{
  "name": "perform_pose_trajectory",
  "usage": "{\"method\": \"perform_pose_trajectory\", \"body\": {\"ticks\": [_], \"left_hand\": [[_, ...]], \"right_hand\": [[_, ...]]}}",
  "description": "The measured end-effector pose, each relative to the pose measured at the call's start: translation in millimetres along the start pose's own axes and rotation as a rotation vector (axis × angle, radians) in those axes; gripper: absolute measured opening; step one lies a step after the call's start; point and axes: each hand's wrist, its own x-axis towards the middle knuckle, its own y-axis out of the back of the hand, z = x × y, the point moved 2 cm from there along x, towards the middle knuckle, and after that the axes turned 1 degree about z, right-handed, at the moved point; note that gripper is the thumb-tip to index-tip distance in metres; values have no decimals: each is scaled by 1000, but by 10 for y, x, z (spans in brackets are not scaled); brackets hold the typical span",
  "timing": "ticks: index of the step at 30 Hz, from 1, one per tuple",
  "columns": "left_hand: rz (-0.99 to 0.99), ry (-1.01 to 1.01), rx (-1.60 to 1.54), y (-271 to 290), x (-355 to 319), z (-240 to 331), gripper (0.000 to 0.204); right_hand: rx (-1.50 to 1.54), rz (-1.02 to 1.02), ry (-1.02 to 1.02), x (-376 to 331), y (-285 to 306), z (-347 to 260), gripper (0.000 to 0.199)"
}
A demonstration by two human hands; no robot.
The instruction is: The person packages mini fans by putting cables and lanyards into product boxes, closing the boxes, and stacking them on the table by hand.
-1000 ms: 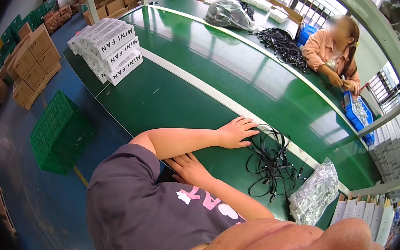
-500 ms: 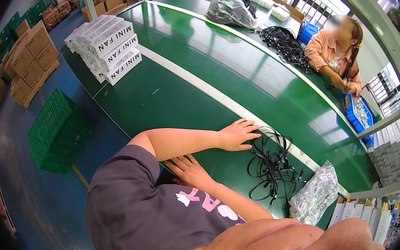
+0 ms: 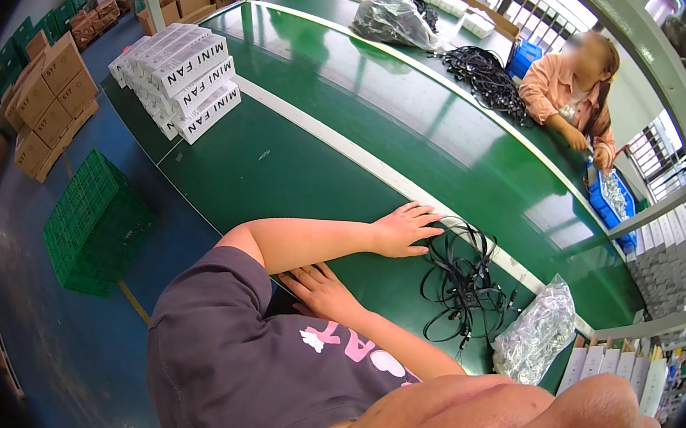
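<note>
My left hand (image 3: 402, 231) lies flat on the green tabletop (image 3: 291, 186), fingers spread and holding nothing. Its fingertips reach the white strip and the edge of a loose tangle of black cables (image 3: 463, 281). My right hand (image 3: 327, 291) rests at the near table edge below my left forearm, fingers stretched out, with nothing visible in it. Beyond the cables, to the right, stands a clear plastic bag (image 3: 536, 331) of small shiny pieces whose kind I cannot make out.
White printed boxes (image 3: 181, 73) are stacked at the table's far left. A green crate (image 3: 96, 225) stands on the floor. Across the table, a person (image 3: 567, 93) in a pink shirt sits by a blue bin (image 3: 613, 200) and a pile of black cables (image 3: 483, 77).
Both my hands stay where they were; the view has shifted slightly. The person across the table has lowered a hand toward the blue bin and tilted their head down.
</note>
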Motion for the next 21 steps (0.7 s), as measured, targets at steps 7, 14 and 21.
{"method": "perform_pose_trajectory", "body": {"ticks": [7, 14, 21], "left_hand": [[-4, -4, 3, -6, 4, -1, 53], [-15, 7, -5, 6, 4, -10, 53], [-21, 5, -8, 27, -5, 6, 52]], "right_hand": [[11, -12, -7, 9, 38, -16, 68], [6, -2, -3, 16, 35, -11, 68], [3, -6, -7, 13, 40, -19, 68]]}}
